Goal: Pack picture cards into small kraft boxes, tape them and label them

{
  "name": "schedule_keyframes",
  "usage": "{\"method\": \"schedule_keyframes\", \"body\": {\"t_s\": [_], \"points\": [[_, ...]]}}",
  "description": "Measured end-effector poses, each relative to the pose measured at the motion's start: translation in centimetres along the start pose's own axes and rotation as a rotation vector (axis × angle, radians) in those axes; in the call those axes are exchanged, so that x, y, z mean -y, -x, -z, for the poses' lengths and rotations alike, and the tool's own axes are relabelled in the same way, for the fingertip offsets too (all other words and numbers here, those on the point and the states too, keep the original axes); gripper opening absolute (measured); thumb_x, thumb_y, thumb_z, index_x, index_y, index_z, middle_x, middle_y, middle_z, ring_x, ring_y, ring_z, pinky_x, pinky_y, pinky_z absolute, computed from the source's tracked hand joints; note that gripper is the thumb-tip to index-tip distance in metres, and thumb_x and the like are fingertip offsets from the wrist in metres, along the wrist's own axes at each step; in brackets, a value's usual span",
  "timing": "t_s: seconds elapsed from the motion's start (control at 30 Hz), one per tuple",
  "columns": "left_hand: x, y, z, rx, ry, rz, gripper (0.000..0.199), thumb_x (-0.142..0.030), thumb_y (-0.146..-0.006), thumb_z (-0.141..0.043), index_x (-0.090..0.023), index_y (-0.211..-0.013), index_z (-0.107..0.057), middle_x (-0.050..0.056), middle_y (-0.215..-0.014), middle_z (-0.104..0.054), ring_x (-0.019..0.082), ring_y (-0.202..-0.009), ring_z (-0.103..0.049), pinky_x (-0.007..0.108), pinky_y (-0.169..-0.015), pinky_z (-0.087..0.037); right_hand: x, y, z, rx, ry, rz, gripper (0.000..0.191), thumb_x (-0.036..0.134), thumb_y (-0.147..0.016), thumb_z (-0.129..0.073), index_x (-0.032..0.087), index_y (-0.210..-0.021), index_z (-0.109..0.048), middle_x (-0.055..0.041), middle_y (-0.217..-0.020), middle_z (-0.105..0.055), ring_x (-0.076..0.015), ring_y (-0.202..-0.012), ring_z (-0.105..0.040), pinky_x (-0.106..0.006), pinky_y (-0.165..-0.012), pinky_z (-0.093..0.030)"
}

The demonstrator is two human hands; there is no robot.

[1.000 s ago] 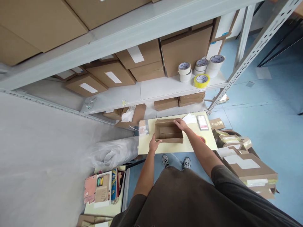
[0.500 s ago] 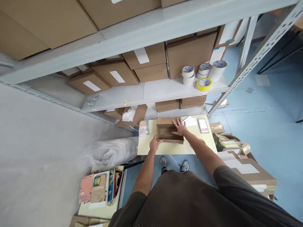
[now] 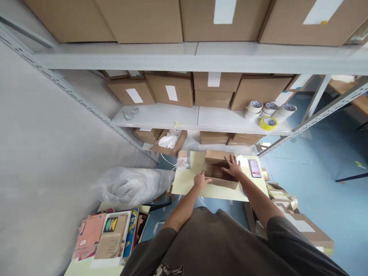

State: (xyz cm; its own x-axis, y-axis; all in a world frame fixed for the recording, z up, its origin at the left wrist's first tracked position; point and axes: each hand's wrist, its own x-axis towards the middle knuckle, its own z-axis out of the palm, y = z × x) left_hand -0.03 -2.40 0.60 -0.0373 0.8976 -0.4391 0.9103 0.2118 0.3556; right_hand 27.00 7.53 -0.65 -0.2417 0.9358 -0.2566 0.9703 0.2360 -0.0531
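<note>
An open cardboard box point(image 3: 220, 183) rests on the pale yellow table point(image 3: 184, 188), its hollow side facing up. My left hand point(image 3: 201, 179) grips the box's near left corner, with the thumb along the near wall. My right hand point(image 3: 232, 167) lies over the box's right end, its fingers spread and reaching inside. A phone point(image 3: 255, 168) is to the right of the box, and a flat printed packet point(image 3: 183, 160) lies to the left.
Above the table stands a metal shelf point(image 3: 166, 117) with cartons point(image 3: 216, 98), white tape rolls point(image 3: 285, 112) and a yellow tape roll point(image 3: 268, 123). Wrapped plastic point(image 3: 138, 186) and books point(image 3: 113, 234) are at left. More cartons point(image 3: 312, 230) stand at right.
The view has tilted up and shifted, showing more of the upper shelf. Both hands keep about the same places on the box, which appears turned slightly.
</note>
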Motion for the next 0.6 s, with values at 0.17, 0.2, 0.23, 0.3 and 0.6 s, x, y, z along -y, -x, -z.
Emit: {"method": "schedule_keyframes", "body": {"t_s": [0.17, 0.2, 0.23, 0.3, 0.6], "points": [[4.2, -0.3, 0.3, 0.018, 0.148, -0.177, 0.087, -0.073, -0.084, -0.071, -0.02, -0.151, -0.054, 0.017, -0.143, -0.068, 0.032, -0.131, -0.065, 0.036, -0.103, -0.05, 7.5, 1.0, 0.8, -0.172, 0.028, -0.051, 0.086, 0.064, -0.1, -0.045, 0.028, -0.172, -0.016, -0.0135, -0.179, -0.013, -0.0391, -0.165, -0.007, -0.066, -0.124, -0.02], [5.2, -0.5, 0.4, 0.017, 0.185, -0.201, 0.082, -0.072, -0.089, -0.065, -0.019, -0.151, -0.054, 0.017, -0.146, -0.066, 0.031, -0.135, -0.063, 0.036, -0.106, -0.048, 9.5, 0.7, 1.1, -0.189, 0.014, -0.047, 0.084, 0.062, -0.101, -0.044, 0.026, -0.172, -0.017, -0.0134, -0.179, -0.013, -0.0382, -0.165, -0.006, -0.065, -0.125, -0.02], [6.3, -0.7, 0.5, 0.02, 0.22, -0.215, 0.075, -0.069, -0.095, -0.058, -0.02, -0.151, -0.055, 0.016, -0.148, -0.064, 0.03, -0.136, -0.061, 0.035, -0.107, -0.048, 11.7, 0.3, 1.4, -0.199, -0.001, -0.033, 0.083, 0.06, -0.101, -0.043, 0.024, -0.172, -0.019, -0.0129, -0.179, -0.013, -0.0369, -0.165, -0.006, -0.062, -0.126, -0.021], [8.5, -1.5, 0.8, 0.029, 0.274, -0.21, 0.064, -0.062, -0.105, -0.043, -0.02, -0.15, -0.058, 0.015, -0.148, -0.065, 0.027, -0.137, -0.062, 0.034, -0.109, -0.047, 15.9, -0.9, 1.9, -0.213, -0.031, 0.019, 0.081, 0.057, -0.102, -0.044, 0.021, -0.171, -0.022, -0.0122, -0.18, -0.012, -0.035, -0.165, -0.005, -0.058, -0.128, -0.022], [18.6, -8.2, 4.2, -0.014, 0.377, -0.045, 0.052, -0.033, -0.105, -0.052, -0.019, -0.155, -0.052, 0.014, -0.151, -0.063, 0.025, -0.138, -0.059, 0.036, -0.115, -0.043, 27.2, -7.6, -0.5, -0.016, -0.144, 0.057, 0.076, 0.051, -0.101, -0.052, 0.02, -0.168, -0.032, -0.0151, -0.178, -0.02, -0.0341, -0.165, -0.012, -0.054, -0.128, -0.027]]}}
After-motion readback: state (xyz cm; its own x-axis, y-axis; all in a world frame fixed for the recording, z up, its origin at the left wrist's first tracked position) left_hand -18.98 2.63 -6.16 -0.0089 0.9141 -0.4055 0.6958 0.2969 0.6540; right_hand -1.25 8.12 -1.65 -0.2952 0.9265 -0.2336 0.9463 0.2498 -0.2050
